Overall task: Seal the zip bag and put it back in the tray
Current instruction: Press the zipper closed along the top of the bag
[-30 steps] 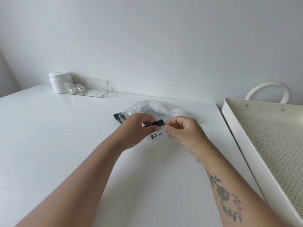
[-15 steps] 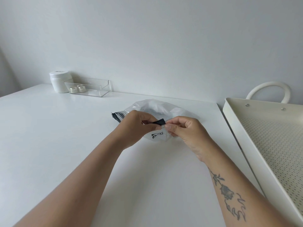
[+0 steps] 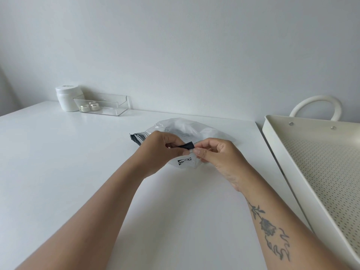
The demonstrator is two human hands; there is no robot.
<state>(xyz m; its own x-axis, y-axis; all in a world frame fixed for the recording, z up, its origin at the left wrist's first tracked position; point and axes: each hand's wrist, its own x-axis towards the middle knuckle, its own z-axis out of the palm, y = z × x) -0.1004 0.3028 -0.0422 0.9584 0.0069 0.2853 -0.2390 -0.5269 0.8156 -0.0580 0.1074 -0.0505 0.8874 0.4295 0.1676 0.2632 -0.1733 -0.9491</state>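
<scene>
A clear zip bag (image 3: 187, 128) with a dark zip strip lies puffed up on the white table, just beyond my hands. My left hand (image 3: 157, 151) pinches the dark strip near its middle. My right hand (image 3: 218, 154) pinches the same strip right beside it, fingertips almost touching the left ones. A black logo label on the bag shows below the fingers. The far left end of the strip sticks out past my left hand. The cream perforated tray (image 3: 276, 137) with a loop handle stands to the right, off the table's edge.
At the back left stand a white jar (image 3: 67, 98) and a clear plastic box (image 3: 103, 105) holding two small pots. The white table (image 3: 58, 162) ends at its right edge just before the tray. A plain wall runs behind.
Both hands stay pinched on the zip strip, with only small finger shifts. The bag has barely moved.
</scene>
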